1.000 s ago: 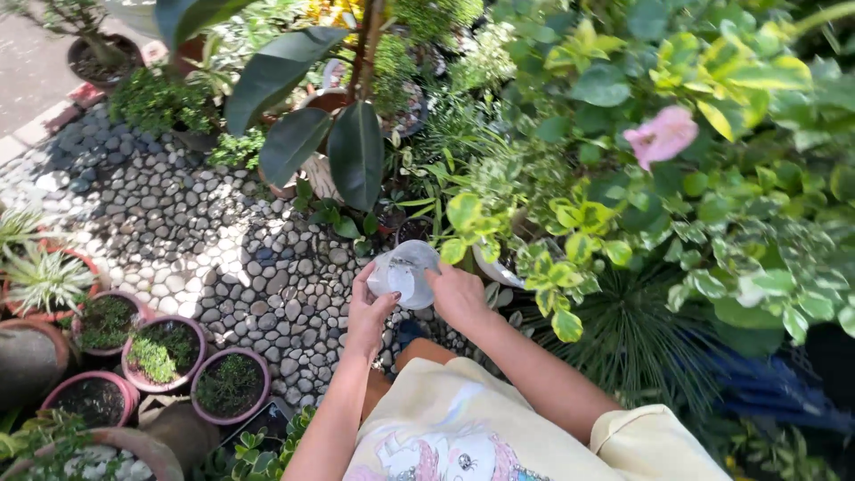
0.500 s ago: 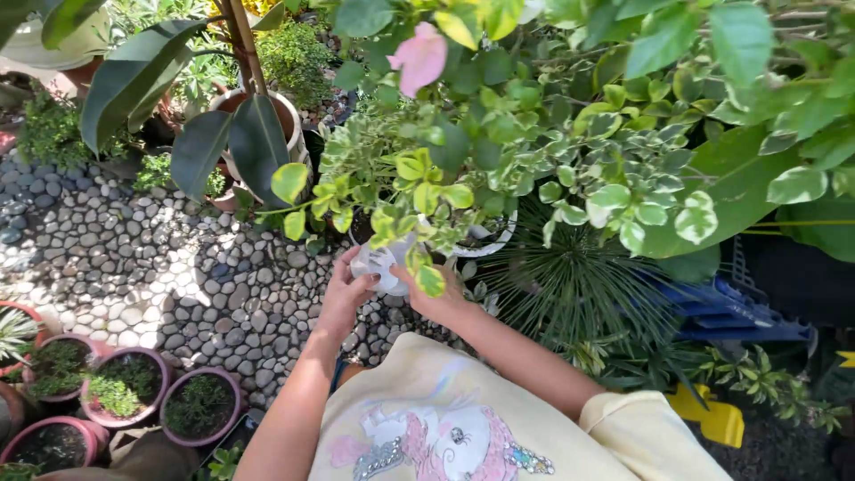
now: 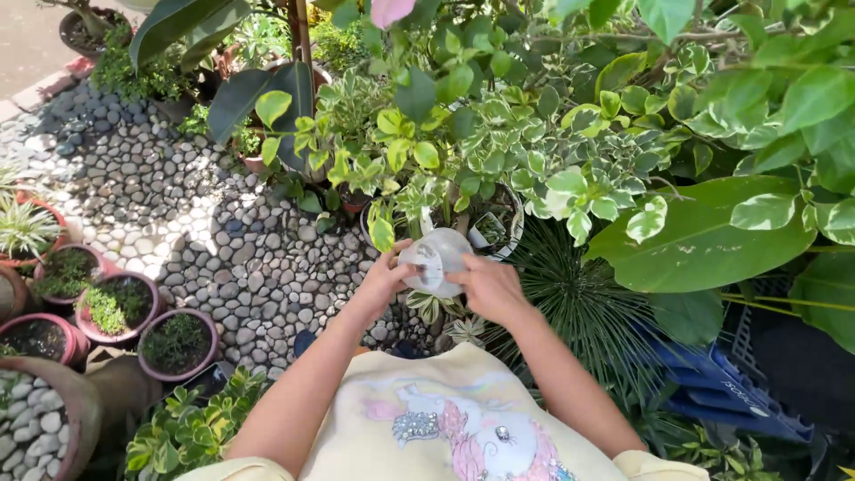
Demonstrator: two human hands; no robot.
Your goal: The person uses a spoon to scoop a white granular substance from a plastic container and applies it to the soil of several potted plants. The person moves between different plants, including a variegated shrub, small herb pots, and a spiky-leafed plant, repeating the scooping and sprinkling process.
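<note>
A small clear plastic container (image 3: 434,258) sits between both hands, just in front of a white pot (image 3: 509,233) of variegated leaves. My left hand (image 3: 385,278) grips its left side with thumb and fingers. My right hand (image 3: 487,285) clasps its right side. The container's rounded bottom faces the camera. Leafy stems (image 3: 392,160) hang just above it. My yellow printed shirt (image 3: 445,419) fills the bottom centre.
A pebble ground (image 3: 187,223) spreads left. Pink-rimmed pots (image 3: 175,343) with small plants stand at lower left. A spiky dark green plant (image 3: 579,303) and a blue crate (image 3: 730,392) lie to the right. Large rubber-plant leaves (image 3: 258,98) rise behind.
The view has swung and the plants shifted in frame. Both hands stay on the container, which now shows more clearly below the leaves.
</note>
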